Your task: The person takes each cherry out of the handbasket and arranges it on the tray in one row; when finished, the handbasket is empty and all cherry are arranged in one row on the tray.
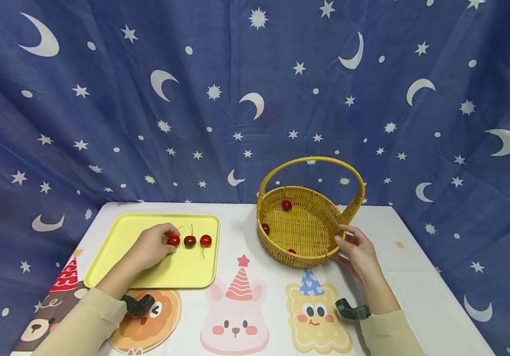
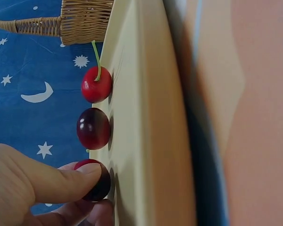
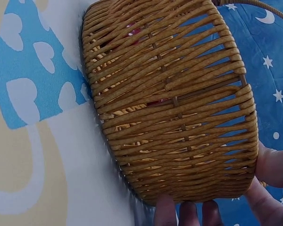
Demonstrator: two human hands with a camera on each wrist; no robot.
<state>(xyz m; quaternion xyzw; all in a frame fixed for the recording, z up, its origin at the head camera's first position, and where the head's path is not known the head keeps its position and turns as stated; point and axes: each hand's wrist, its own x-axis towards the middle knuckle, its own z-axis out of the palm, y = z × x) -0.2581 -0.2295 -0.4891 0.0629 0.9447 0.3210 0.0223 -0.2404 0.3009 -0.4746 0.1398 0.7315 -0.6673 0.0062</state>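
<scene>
My left hand (image 1: 153, 245) is over the yellow tray (image 1: 121, 267), pinching a dark red cherry (image 2: 100, 186) between thumb and fingers. To its right, a darker cherry (image 1: 190, 241) and a bright red cherry (image 1: 206, 241), each with a stem, sit in a row on the tray. A woven basket (image 1: 301, 259) with a tall arched handle stands right of the tray. My right hand (image 1: 361, 257) grips its right side, thumb at the rim and other fingers against the outer wall (image 3: 179, 141). Inside the basket lie a cherry (image 1: 286, 205) at the back, another (image 1: 265, 228) at the left and one partly hidden at the front.
A white tablecloth (image 1: 237, 227) with cartoon prints covers the table. Behind it hangs a blue curtain (image 1: 210, 163) with moons and stars. The basket's handle (image 1: 312, 159) rises above its rim. Dark straps (image 1: 352, 311) circle both wrists.
</scene>
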